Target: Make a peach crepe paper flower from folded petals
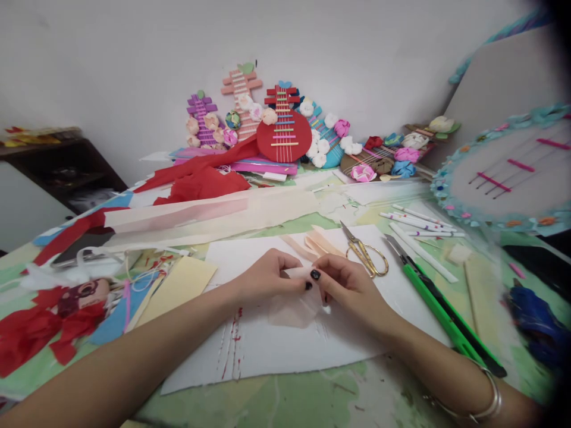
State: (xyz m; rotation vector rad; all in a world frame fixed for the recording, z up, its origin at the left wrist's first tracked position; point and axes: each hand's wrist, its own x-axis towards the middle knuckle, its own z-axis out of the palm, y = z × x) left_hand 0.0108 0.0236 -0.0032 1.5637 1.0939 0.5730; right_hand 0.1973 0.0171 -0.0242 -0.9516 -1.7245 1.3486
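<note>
Between my two hands is a piece of thin pale crepe paper (292,310), its lower part hanging over a white board (272,351). My left hand (272,276) pinches its left side between thumb and fingers. On the right edge, my right hand (343,285) pinches the same paper, with the fingers curled. Just behind my hands lie peach paper strips (321,239). Gold-handled scissors (366,252) rest on the board's far right, and a green utility knife (441,303) lies beside my right forearm.
Craft lutes, among them a red one (284,134), lean on the wall at the back. White paper sticks (423,224) and a blue glue gun (537,315) lie to the right. On the left are red crepe paper (200,185), a yellow card (182,285) and a doll-like figure (82,297).
</note>
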